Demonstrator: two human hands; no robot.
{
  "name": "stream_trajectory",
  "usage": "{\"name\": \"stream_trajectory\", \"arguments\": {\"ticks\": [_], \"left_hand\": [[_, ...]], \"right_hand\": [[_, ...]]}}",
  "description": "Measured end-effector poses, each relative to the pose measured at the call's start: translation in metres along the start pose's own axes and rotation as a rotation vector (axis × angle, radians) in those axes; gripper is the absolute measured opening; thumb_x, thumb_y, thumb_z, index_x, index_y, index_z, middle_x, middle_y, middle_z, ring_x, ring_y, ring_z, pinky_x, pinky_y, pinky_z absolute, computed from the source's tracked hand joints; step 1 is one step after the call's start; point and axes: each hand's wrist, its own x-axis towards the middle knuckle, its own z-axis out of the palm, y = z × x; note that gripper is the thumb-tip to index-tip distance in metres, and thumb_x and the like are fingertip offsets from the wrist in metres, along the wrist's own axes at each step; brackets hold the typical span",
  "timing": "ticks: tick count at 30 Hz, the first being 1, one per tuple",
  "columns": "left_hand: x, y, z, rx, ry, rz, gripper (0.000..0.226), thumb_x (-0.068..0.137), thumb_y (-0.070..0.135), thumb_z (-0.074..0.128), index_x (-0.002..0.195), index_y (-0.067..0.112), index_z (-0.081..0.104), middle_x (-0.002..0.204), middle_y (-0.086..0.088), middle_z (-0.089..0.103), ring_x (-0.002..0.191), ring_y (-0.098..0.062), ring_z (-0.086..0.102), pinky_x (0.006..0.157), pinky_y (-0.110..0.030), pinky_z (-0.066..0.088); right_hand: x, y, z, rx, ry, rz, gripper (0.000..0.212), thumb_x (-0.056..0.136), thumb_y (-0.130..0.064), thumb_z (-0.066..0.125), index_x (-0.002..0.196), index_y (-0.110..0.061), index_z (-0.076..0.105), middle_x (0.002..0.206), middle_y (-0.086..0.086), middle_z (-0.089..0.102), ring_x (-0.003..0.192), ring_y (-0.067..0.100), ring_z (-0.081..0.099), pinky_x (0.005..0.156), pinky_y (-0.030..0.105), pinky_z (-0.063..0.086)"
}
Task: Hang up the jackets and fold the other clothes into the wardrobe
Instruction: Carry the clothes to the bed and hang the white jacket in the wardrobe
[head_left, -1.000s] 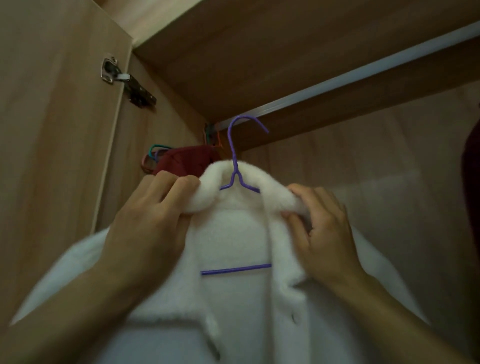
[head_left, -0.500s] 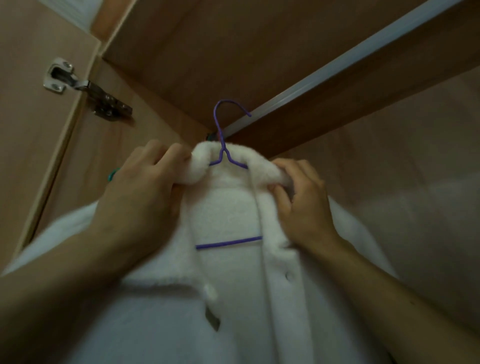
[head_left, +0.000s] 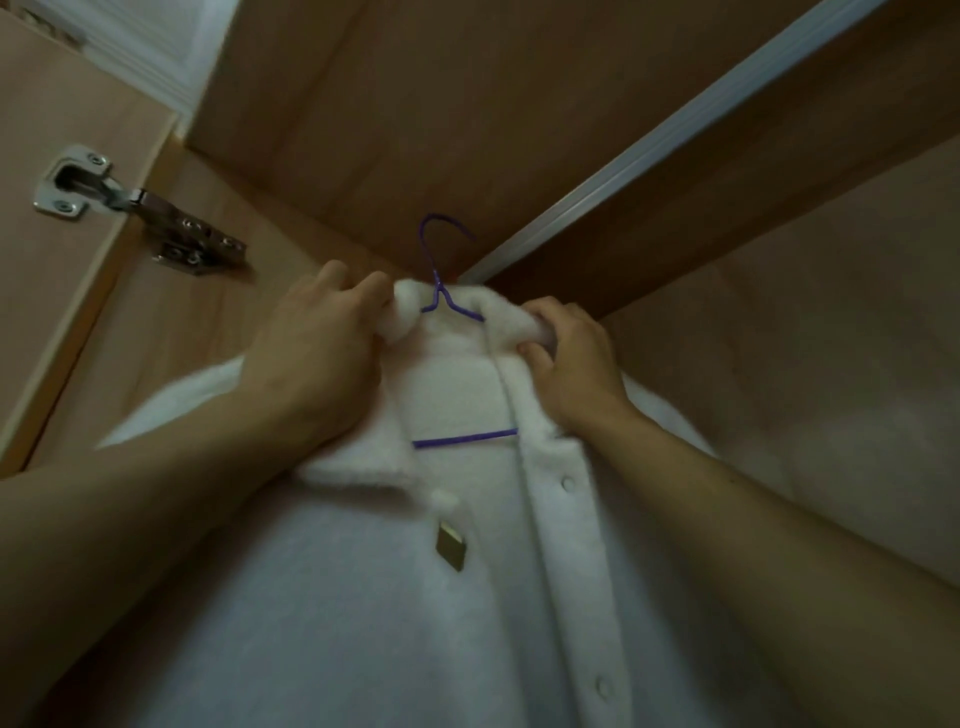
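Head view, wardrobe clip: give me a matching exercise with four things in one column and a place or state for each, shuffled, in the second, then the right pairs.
Things:
1. purple hanger
2. white fleece jacket
3. metal hinge
4. hanging rail

Places or states:
A. runs diagonally under the wardrobe's top board
B. fixed at the left, between door and side panel
C. collar pinched by the left hand and right hand
D. hook up, just left of the rail's near end, not plainly over it; lower bar shows in the open neck

Pairs: 1-D, 2-C, 3-B, 4-A
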Motion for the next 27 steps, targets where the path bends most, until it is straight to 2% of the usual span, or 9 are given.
{"name": "stream_trajectory", "arguments": {"ticks": [5, 10, 15, 19, 21, 22, 24, 25, 27], "left_hand": [[0.012, 0.011, 0.012, 0.022, -0.058, 0.012, 0.026, 0.088, 0.013, 0.059, 0.114, 0.012, 0.059, 0.103, -0.017, 0.051, 0.091, -0.04, 0.051, 0.071, -0.042, 0.04], [0.023, 0.025, 0.024, -0.001, -0.138, 0.019, 0.03, 0.088, 0.014, 0.056, 0.118, 0.015, 0.058, 0.11, -0.016, 0.053, 0.098, -0.041, 0.053, 0.08, -0.049, 0.048], [0.01, 0.032, 0.035, 0.015, -0.127, 0.084, 0.025, 0.091, 0.013, 0.059, 0.116, 0.009, 0.057, 0.105, -0.018, 0.051, 0.091, -0.041, 0.05, 0.073, -0.048, 0.044], [0.007, 0.031, 0.027, 0.011, -0.104, 0.103, 0.026, 0.094, 0.02, 0.056, 0.116, 0.007, 0.059, 0.106, -0.021, 0.055, 0.09, -0.043, 0.052, 0.073, -0.048, 0.043], [-0.001, 0.035, 0.018, 0.033, -0.17, 0.107, 0.035, 0.097, 0.03, 0.043, 0.127, 0.013, 0.05, 0.118, -0.022, 0.055, 0.099, -0.045, 0.054, 0.08, -0.05, 0.047], [-0.008, 0.036, 0.014, 0.077, -0.232, 0.101, 0.043, 0.098, 0.035, 0.037, 0.137, 0.019, 0.04, 0.135, -0.021, 0.049, 0.113, -0.045, 0.051, 0.09, -0.052, 0.047], [-0.026, 0.037, 0.004, 0.185, -0.355, 0.076, 0.062, 0.098, 0.047, 0.032, 0.153, 0.023, 0.016, 0.163, -0.011, 0.018, 0.143, -0.037, 0.029, 0.112, -0.053, 0.033], [-0.037, 0.038, -0.002, 0.222, -0.384, 0.073, 0.069, 0.096, 0.053, 0.029, 0.156, 0.023, 0.009, 0.166, -0.007, 0.006, 0.15, -0.032, 0.017, 0.117, -0.053, 0.025], [-0.058, 0.037, -0.006, 0.265, -0.362, 0.096, 0.074, 0.094, 0.06, 0.016, 0.157, 0.022, 0.005, 0.166, -0.005, -0.002, 0.153, -0.029, 0.004, 0.12, -0.055, 0.016]], "right_hand": [[-0.004, 0.021, 0.007, 0.029, 0.0, 0.092, 0.029, 0.09, -0.016, 0.063, 0.118, -0.019, 0.06, 0.111, 0.008, 0.06, 0.101, 0.027, 0.057, 0.087, 0.038, 0.047], [-0.009, 0.038, 0.009, 0.1, 0.012, 0.19, 0.029, 0.09, -0.012, 0.062, 0.118, -0.019, 0.062, 0.113, 0.008, 0.063, 0.102, 0.024, 0.058, 0.083, 0.027, 0.042], [-0.035, 0.052, 0.009, 0.079, 0.071, 0.178, 0.029, 0.091, -0.018, 0.061, 0.119, -0.023, 0.061, 0.111, 0.005, 0.063, 0.104, 0.025, 0.058, 0.094, 0.047, 0.049], [-0.037, 0.052, 0.004, 0.134, 0.095, 0.182, 0.034, 0.091, -0.02, 0.06, 0.124, -0.023, 0.06, 0.117, 0.006, 0.06, 0.108, 0.026, 0.057, 0.097, 0.051, 0.046], [-0.045, 0.05, 0.0, 0.127, 0.033, 0.175, 0.047, 0.093, -0.028, 0.052, 0.139, -0.023, 0.05, 0.132, 0.009, 0.055, 0.121, 0.03, 0.052, 0.105, 0.052, 0.041], [-0.052, 0.049, -0.004, 0.101, -0.038, 0.167, 0.055, 0.094, -0.033, 0.048, 0.148, -0.024, 0.041, 0.143, 0.009, 0.047, 0.13, 0.031, 0.045, 0.11, 0.051, 0.036], [-0.075, 0.046, -0.009, 0.031, -0.179, 0.181, 0.068, 0.094, -0.047, 0.041, 0.156, -0.029, 0.021, 0.16, 0.005, 0.027, 0.144, 0.029, 0.027, 0.118, 0.049, 0.023], [-0.088, 0.046, -0.01, -0.005, -0.233, 0.195, 0.072, 0.092, -0.054, 0.037, 0.157, -0.033, 0.014, 0.164, 0.002, 0.018, 0.149, 0.026, 0.018, 0.12, 0.051, 0.017], [-0.112, 0.05, -0.005, -0.047, -0.298, 0.228, 0.068, 0.096, -0.06, 0.03, 0.156, -0.04, 0.004, 0.166, -0.004, 0.004, 0.152, 0.021, 0.004, 0.121, 0.056, 0.008]]}}
